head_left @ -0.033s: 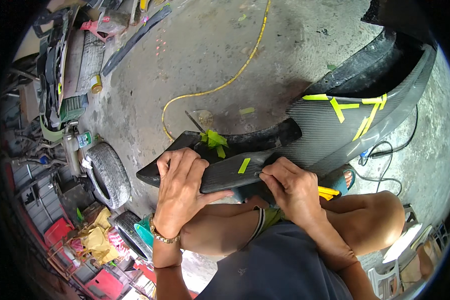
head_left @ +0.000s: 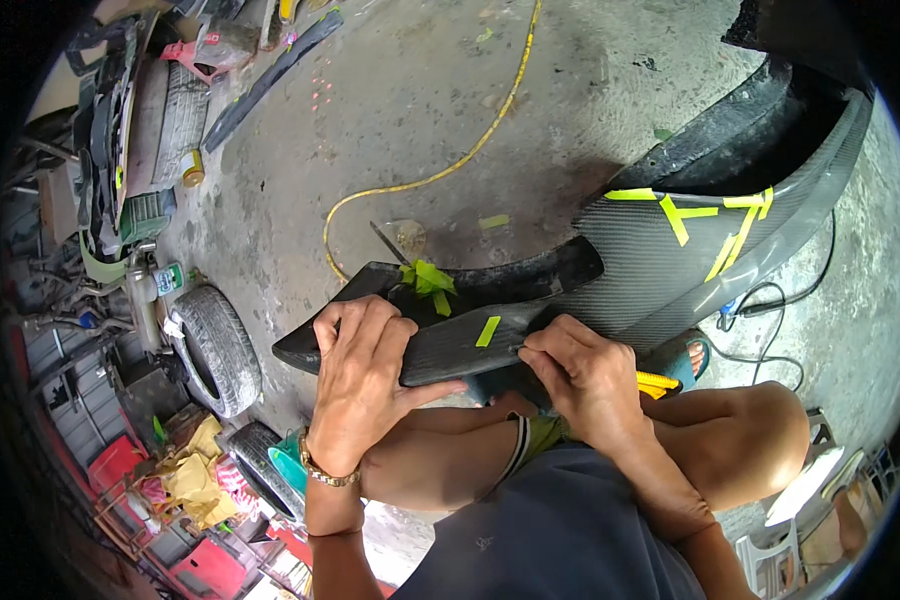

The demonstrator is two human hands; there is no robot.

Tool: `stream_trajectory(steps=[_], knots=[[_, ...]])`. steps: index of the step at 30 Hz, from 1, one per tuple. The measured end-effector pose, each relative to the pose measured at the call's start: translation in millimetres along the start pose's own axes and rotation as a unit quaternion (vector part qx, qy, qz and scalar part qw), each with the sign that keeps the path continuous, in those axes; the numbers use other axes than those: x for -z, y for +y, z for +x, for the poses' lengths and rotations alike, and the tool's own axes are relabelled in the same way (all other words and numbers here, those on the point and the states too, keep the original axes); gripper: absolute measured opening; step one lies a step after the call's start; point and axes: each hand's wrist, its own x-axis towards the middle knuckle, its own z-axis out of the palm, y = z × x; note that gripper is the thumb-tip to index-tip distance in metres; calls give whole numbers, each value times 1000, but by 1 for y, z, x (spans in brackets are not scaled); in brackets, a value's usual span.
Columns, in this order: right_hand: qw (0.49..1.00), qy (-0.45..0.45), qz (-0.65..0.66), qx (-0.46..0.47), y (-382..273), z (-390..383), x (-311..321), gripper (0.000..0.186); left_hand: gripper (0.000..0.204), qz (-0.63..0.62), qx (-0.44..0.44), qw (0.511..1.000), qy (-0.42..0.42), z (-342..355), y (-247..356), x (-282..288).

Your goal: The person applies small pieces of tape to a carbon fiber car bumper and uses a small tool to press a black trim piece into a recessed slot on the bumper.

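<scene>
A long black carbon-fibre body panel (head_left: 630, 275) lies across in front of me, its narrow end pointing left. Strips of yellow-green tape (head_left: 488, 331) stick to its face, and a crumpled wad of the same tape (head_left: 430, 279) sits on its inner side. Around the narrow end, my left hand (head_left: 362, 370) is closed, fingers over the panel and thumb along its near edge. My right hand (head_left: 588, 380) is pinched at the near edge, further right. Its fingertips hide whatever may be between them. A yellow-handled object (head_left: 656, 385) shows just beyond my right wrist.
A yellow hose (head_left: 440, 176) curves over the concrete floor beyond the panel. Tyres (head_left: 217, 350), car parts and stacked panels crowd the left side. A black cable (head_left: 770, 310) coils on the right, near my sandalled foot (head_left: 697, 358). White plastic chairs stand at lower right.
</scene>
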Motion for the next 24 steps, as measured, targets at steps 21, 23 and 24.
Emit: stream_trajectory(steps=[21, 23, 24], knots=[[1000, 6, 12, -11, -2, 0, -1, 5, 68, -4, 2, 1000, 5, -1, 0, -1], [1000, 6, 5, -13, -3, 0, 0, 5, 68, -4, 1, 1000, 6, 0, 1, -1], [1000, 6, 0, -14, -4, 0, 0, 5, 67, -2, 1, 1000, 7, 0, 1, -1]])
